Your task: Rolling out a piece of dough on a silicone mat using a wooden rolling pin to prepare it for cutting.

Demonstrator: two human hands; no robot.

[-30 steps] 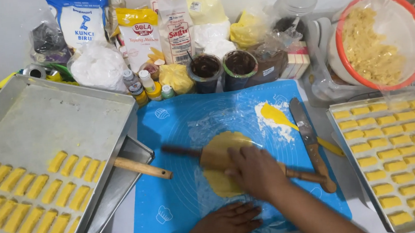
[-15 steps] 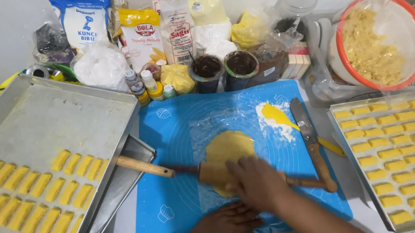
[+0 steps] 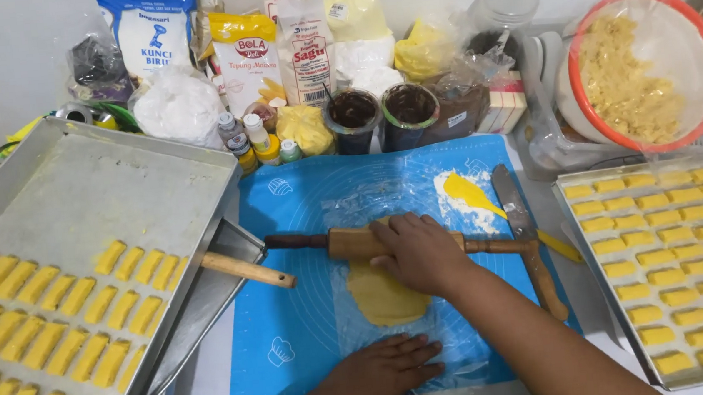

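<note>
Right hand grasping rolling pin, left hand flat, released; blue-white bag rear-left.

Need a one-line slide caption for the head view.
Right hand on a rolling pin over yellow dough; left hand flat on the blue mat.

Two bare hands, left hand and right hand. R forearm bare too, no sleeve, no gloves, rings or watch visible.
</note>
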